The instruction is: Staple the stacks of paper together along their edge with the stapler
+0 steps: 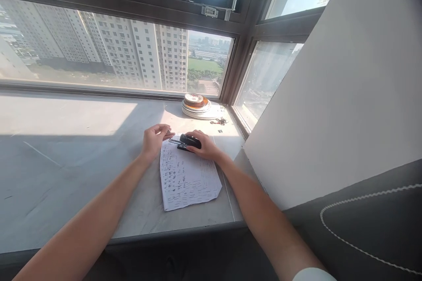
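My right hand is gripping the stapler over the paper, left hand pinching a small grey bit; I'm guessing keeping the stapler steady helps most.

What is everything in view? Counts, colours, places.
stapler: one, black, in right hand
handwritten paper: count unclear, white, beneath stapler
small piece: one, dark, in left hand
round stack: one, white and brown, on windowsill
small clutter: uncounted, mixed, beside stack
windowsill: one, grey, beneath paper
window frame: one, brown, behind windowsill
latch: one, silver, on frame
apartment blocks: several, pale, outside
wall: one, white, right
beaded cord: one, white, lower right
left hand: one, bare, by stapler
right hand: one, bare, on stapler
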The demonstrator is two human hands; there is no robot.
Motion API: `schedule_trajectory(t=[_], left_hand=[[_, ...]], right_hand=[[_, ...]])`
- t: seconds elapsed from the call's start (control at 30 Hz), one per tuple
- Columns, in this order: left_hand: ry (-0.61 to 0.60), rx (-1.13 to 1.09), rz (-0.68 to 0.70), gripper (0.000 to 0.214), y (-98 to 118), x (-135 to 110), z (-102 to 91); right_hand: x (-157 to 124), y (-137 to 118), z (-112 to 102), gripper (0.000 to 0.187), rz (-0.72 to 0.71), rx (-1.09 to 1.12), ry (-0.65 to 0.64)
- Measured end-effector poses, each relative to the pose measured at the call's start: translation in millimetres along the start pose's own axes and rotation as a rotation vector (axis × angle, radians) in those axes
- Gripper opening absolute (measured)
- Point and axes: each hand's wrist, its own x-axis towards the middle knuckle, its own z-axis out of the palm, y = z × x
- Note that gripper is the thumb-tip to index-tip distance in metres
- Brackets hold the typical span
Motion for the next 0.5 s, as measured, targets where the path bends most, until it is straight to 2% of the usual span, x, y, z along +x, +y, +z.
schedule_trajectory(t=[0.13, 0.3, 0.5], left_hand=[[0.048, -0.173, -0.173, 0.017, -7.8, 4.6, -4.5], [0.008, -0.238, -0.178, 0.026, -6.1, 6.9, -5.4], [0.059, -0.37, -0.255, 0.011, -0.2, 10.2, -3.4]], right_hand=[[0.4, 5.6, 1.7, 0.036, 0.006, -0.002, 0.038], [-0.3, 6.8, 1.9, 0.036, 0.011, -0.007, 0.038], [-1.8, 7.4, 3.1, 0.037, 0.027, -0.002, 0.042]])
